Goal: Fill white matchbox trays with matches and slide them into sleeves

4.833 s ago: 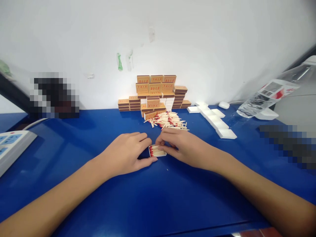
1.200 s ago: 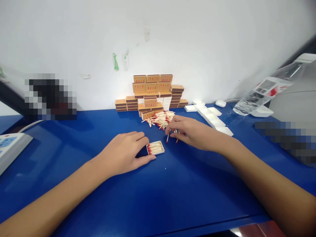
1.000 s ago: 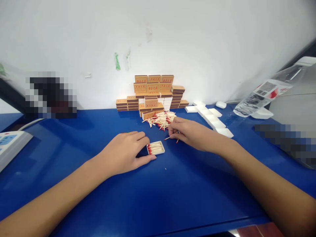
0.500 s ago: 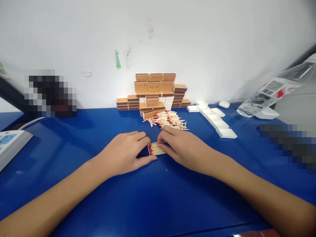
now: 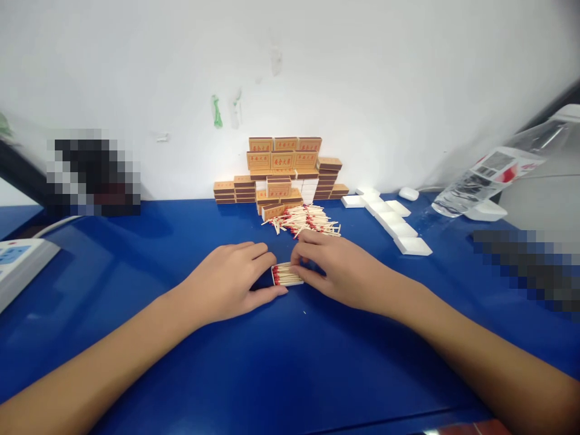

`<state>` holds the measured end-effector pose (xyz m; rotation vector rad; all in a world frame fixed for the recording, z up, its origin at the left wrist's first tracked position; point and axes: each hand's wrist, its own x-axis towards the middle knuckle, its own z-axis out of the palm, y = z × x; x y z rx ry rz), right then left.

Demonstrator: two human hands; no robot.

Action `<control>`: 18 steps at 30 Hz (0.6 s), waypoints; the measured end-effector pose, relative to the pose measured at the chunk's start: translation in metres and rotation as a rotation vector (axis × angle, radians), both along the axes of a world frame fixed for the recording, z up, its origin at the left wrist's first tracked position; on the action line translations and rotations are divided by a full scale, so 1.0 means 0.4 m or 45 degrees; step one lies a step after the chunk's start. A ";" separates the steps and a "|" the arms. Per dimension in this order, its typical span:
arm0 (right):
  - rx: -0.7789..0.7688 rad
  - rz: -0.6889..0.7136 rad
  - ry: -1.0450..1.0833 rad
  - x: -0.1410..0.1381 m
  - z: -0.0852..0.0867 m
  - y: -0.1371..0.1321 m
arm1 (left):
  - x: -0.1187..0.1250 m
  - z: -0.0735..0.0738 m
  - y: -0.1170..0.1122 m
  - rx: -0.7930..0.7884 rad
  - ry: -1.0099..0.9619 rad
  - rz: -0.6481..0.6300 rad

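Observation:
A small white matchbox tray [image 5: 287,283] full of red-headed matches [image 5: 284,275] lies on the blue table, heads to the left. My left hand [image 5: 235,278] curves around its left end, index finger at the far edge and thumb along the near side. Over the tray's right end is my right hand [image 5: 328,266], thumb and fingers pinched on the matches there. Those fingers hide the matches' tail ends. Just beyond lies a loose pile of matches [image 5: 312,219], partly covered by my right hand.
Stacked matchboxes [image 5: 282,161] stand against the wall behind the pile. White empty trays [image 5: 389,219] lie in a branching row at right, near a small white case [image 5: 408,194]. Farther right a clear plastic bottle [image 5: 489,169] leans. A power strip [image 5: 27,260] sits at left.
My right hand has shifted very slightly rightward at the tray's end. The left hand and tray stay where they were; the view has tilted a little.

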<state>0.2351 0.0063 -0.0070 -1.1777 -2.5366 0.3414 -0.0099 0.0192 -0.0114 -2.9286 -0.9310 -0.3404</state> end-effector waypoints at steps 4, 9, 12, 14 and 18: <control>-0.035 0.014 0.008 0.003 0.009 -0.004 | 0.000 0.000 0.000 -0.019 0.000 0.002; 0.021 0.040 -0.003 0.026 0.030 0.002 | 0.000 -0.002 0.003 -0.026 0.000 0.010; 0.143 -0.026 0.012 0.074 0.055 0.027 | -0.001 -0.003 0.003 -0.022 0.000 0.014; 0.191 -0.090 -0.040 0.118 0.070 0.050 | -0.001 -0.003 0.002 -0.018 -0.005 0.015; 0.054 -0.069 -0.150 0.189 0.072 0.087 | -0.001 -0.002 0.001 -0.015 -0.015 0.006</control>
